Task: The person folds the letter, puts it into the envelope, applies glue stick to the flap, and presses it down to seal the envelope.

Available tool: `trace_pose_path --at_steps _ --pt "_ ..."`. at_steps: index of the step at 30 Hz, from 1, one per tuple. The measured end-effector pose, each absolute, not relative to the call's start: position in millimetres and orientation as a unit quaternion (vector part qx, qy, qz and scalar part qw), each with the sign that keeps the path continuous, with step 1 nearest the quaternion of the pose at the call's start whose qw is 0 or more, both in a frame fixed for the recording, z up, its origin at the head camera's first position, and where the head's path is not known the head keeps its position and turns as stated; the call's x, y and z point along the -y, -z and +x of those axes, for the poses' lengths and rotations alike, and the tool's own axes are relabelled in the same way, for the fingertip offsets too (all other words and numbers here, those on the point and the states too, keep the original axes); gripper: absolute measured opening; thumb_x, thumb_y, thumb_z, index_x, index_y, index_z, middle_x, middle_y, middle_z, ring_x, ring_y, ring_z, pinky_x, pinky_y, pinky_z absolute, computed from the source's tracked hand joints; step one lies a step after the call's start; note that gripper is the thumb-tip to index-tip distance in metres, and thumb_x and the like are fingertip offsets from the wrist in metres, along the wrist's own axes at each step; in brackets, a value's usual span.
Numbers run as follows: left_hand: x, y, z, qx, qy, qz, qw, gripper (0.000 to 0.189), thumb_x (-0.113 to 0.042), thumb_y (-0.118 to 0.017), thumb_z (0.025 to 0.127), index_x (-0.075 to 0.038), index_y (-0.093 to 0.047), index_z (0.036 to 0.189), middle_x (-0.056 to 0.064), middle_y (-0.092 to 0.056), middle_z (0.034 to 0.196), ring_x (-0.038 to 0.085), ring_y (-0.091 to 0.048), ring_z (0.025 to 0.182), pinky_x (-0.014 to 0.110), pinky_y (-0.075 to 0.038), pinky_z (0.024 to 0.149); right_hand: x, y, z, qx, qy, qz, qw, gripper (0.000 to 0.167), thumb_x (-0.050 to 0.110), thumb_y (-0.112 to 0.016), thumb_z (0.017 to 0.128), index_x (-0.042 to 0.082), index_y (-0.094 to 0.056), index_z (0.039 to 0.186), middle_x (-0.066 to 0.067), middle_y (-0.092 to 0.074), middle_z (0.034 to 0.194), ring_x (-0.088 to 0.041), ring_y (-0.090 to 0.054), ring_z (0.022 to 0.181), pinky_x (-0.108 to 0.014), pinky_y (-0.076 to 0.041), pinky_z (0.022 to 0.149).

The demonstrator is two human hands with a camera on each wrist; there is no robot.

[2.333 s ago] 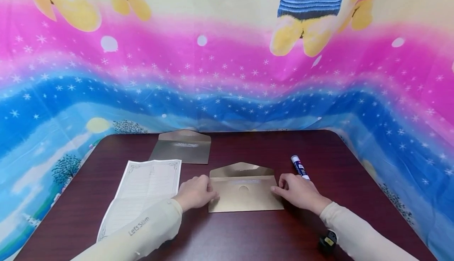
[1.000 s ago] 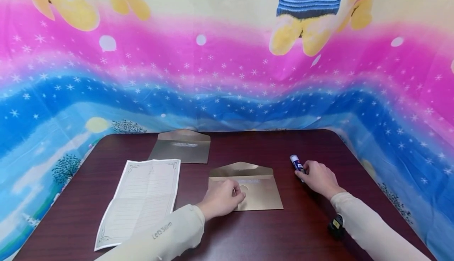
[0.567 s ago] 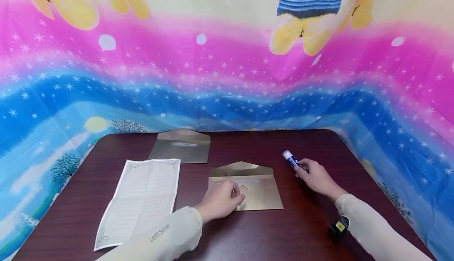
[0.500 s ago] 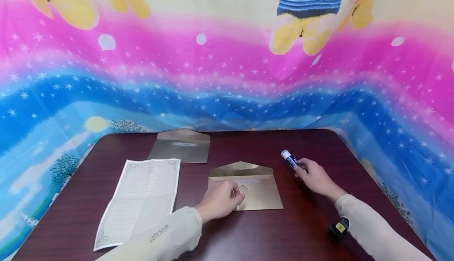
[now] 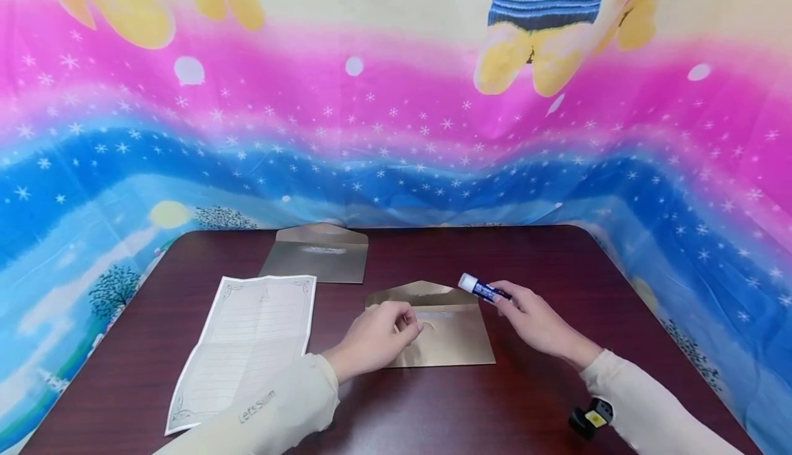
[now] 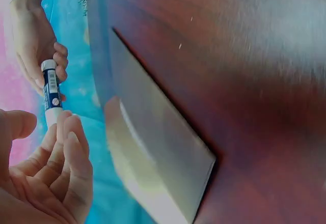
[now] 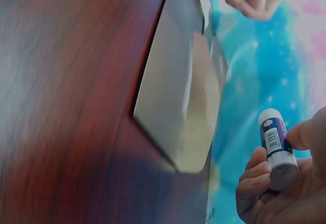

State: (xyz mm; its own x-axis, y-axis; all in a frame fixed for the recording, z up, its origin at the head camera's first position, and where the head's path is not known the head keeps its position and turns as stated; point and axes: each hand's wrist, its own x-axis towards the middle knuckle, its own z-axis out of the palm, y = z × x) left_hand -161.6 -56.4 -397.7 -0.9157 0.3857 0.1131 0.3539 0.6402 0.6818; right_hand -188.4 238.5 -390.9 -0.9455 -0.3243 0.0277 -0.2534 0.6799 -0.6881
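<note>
A gold envelope [image 5: 458, 339] lies on the table with its flap raised toward the far side. My right hand [image 5: 543, 321] grips a glue stick [image 5: 484, 290] between thumb and fingers, its white-capped end pointing left near the envelope's upper right corner. In the right wrist view the glue stick [image 7: 275, 141] is clear of the tabletop, a barcode on its dark blue label. My left hand [image 5: 379, 337] hovers over the envelope's left half, hiding part of it. Its fingers [image 6: 76, 170] are loosely bent and hold nothing; the thumb stands apart from them.
A second gold envelope [image 5: 315, 264] with its flap up lies at the back left. In front of it is a creased, lined sheet of paper [image 5: 260, 335] with an ornate border, partly under the left sleeve. A printed curtain [image 5: 396, 132] surrounds the dark table [image 5: 421, 407].
My right hand left the envelope's right edge, picked up the glue stick and brought it left toward the flap. My left hand moved from the left edge onto the envelope, then rose slightly.
</note>
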Motion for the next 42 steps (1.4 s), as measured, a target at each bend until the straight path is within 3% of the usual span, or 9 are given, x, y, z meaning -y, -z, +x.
trace_pose_path --at_steps 7,10,16,22,27,32,37,42 --pt "62.1 385.9 -158.9 -0.918 -0.305 0.24 -0.081 0.008 -0.029 -0.066 0.096 -0.023 -0.068 0.09 -0.015 -0.063 0.072 0.0 -0.055 0.063 0.02 -0.042 0.057 -215.0 380.8 -174.2 -0.908 0.368 -0.19 0.069 0.024 0.021 -0.05 0.106 0.009 -0.062 0.123 -0.004 -0.054 0.08 -0.005 -0.038 0.055 -0.023 -0.033 0.046" --pt "64.3 384.4 -156.2 -0.916 -0.265 0.268 -0.137 0.009 -0.029 -0.066 0.096 -0.021 -0.068 0.099 -0.011 -0.068 0.082 0.004 -0.06 0.07 0.022 -0.047 0.059 -207.0 378.1 -168.9 -0.9 0.372 -0.216 0.078 0.025 0.022 -0.049 0.107 0.008 -0.063 0.122 0.001 -0.049 0.075 -0.004 -0.038 0.055 -0.024 -0.034 0.047" --pt "67.1 387.3 -149.9 -0.905 -0.167 0.322 -0.221 0.036 -0.032 -0.069 0.095 -0.017 -0.063 0.127 -0.005 -0.07 0.116 0.01 -0.07 0.097 0.029 -0.059 0.066 -192.6 376.4 -159.6 -0.88 0.39 -0.238 0.129 0.031 0.028 -0.046 0.109 0.007 -0.061 0.126 0.001 -0.049 0.075 -0.002 -0.036 0.052 -0.023 -0.035 0.045" --pt "66.1 388.0 -142.9 -0.891 -0.072 0.37 -0.254 0.049 -0.038 -0.072 0.093 -0.014 -0.06 0.135 0.001 -0.066 0.127 0.016 -0.066 0.112 0.028 -0.06 0.082 -178.9 374.3 -152.1 -0.866 0.391 -0.277 0.146 0.028 0.026 -0.046 0.108 0.008 -0.059 0.126 0.0 -0.052 0.078 0.0 -0.036 0.054 -0.022 -0.037 0.048" --pt "64.2 388.8 -139.1 -0.872 -0.021 0.409 -0.269 0.048 -0.039 -0.075 0.09 -0.015 -0.062 0.13 -0.003 -0.069 0.121 0.014 -0.065 0.11 0.026 -0.056 0.092 -169.9 371.4 -148.6 -0.854 0.39 -0.312 0.144 0.025 0.023 -0.047 0.108 0.009 -0.061 0.122 0.002 -0.057 0.082 0.001 -0.043 0.061 -0.022 -0.042 0.056" --pt "64.9 392.0 -136.4 -0.86 -0.021 0.419 -0.289 0.029 -0.027 -0.076 0.091 -0.015 -0.065 0.115 -0.006 -0.069 0.103 0.01 -0.066 0.095 0.023 -0.056 0.083 -160.3 370.7 -146.2 -0.846 0.39 -0.329 0.153 0.018 0.02 -0.048 0.107 0.012 -0.062 0.116 -0.001 -0.062 0.089 -0.001 -0.049 0.068 -0.021 -0.045 0.062" --pt "64.9 394.0 -131.4 -0.859 0.019 0.417 -0.296 0.018 -0.014 -0.062 0.095 -0.013 -0.06 0.113 -0.004 -0.062 0.1 0.012 -0.058 0.092 0.024 -0.05 0.082 -154.2 371.8 -146.9 -0.846 0.392 -0.329 0.152 0.018 0.027 -0.054 0.105 0.015 -0.065 0.113 0.002 -0.064 0.092 -0.001 -0.054 0.076 -0.02 -0.049 0.068" --pt "63.2 396.2 -125.5 -0.874 0.025 0.4 -0.275 0.016 -0.024 -0.054 0.098 -0.014 -0.059 0.109 -0.005 -0.059 0.095 0.013 -0.055 0.086 0.025 -0.046 0.075 -150.0 372.9 -148.1 -0.842 0.385 -0.348 0.148 0.017 0.031 -0.059 0.103 0.016 -0.068 0.101 0.009 -0.058 0.081 0.001 -0.053 0.072 -0.02 -0.05 0.065"
